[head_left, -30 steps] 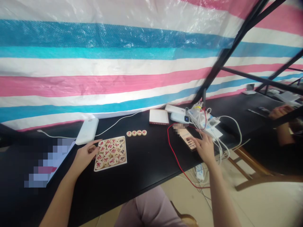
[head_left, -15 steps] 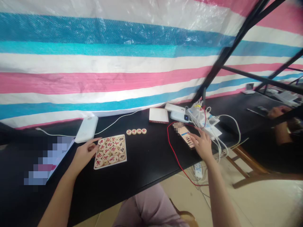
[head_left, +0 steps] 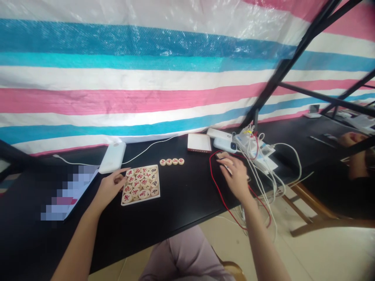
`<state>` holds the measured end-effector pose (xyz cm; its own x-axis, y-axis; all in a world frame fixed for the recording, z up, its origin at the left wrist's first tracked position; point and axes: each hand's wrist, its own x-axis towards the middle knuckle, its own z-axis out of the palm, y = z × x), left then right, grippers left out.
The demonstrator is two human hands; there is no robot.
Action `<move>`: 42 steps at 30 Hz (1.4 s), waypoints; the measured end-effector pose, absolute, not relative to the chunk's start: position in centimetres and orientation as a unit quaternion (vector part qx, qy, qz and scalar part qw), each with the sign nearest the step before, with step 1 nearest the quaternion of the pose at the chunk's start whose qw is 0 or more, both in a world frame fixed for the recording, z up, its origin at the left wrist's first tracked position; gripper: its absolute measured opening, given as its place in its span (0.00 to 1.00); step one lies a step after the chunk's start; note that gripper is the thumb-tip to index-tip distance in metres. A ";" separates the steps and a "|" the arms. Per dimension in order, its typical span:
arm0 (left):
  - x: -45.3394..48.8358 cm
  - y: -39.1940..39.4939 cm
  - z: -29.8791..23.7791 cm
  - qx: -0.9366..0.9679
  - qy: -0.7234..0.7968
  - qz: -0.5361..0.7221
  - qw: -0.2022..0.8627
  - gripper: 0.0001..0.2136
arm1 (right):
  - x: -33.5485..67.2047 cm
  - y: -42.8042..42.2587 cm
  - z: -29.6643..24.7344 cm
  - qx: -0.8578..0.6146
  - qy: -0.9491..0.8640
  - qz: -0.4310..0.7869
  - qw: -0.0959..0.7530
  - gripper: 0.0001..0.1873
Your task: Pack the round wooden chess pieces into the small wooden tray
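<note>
A shallow white box (head_left: 140,202) lies on the black table, packed with round Chinese chess pieces (head_left: 136,183) marked in red or black. My left hand (head_left: 110,190) is at its left side, index finger along the upper left corner and the other fingers curled at the edge. Four loose pieces line up in a row (head_left: 172,161) just behind the box. Over on the right, my right hand (head_left: 236,175) hovers or rests over a phone (head_left: 223,155), fingers stretched and apart. It covers most of the phone; whether it touches the screen I cannot tell.
An empty-looking box lid (head_left: 199,143) and two white power banks (head_left: 225,144) stand at the back. Tangled white cables (head_left: 258,152) and a red cable (head_left: 216,187) run on the right. Another white device (head_left: 113,157) lies left. A co-worker's hand (head_left: 350,139) shows far right.
My right hand has moved left and forward over the phone, hiding its screen, which showed before. My left hand stays at the box. The view has shifted slightly.
</note>
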<state>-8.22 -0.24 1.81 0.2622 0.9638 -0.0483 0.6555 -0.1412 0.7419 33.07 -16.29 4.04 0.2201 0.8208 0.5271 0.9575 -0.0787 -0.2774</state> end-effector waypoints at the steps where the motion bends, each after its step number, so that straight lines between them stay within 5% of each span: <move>1: -8.2 -0.3 1.9 0.720 0.561 0.231 0.337 0.27 | 31.6 -15.7 4.4 -0.693 -0.652 -0.078 0.297 0.15; 11: -8.0 -0.7 2.6 0.703 0.551 0.250 0.374 0.27 | 17.2 -10.1 4.5 -0.511 -0.817 0.072 0.255 0.13; 30: -8.5 -0.1 1.6 0.713 0.543 0.239 0.372 0.25 | 14.2 -6.4 3.3 -0.531 -0.828 -0.017 0.182 0.10; 42: -7.9 -1.0 2.7 0.685 0.542 0.272 0.403 0.25 | 17.0 -7.0 3.7 -0.586 -0.737 0.009 0.336 0.08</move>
<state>-7.86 -0.99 2.74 0.2645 0.9623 -0.0641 0.5232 -0.0873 0.8477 17.00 -7.05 3.67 -0.0880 0.8705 0.4843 0.8577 0.3134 -0.4075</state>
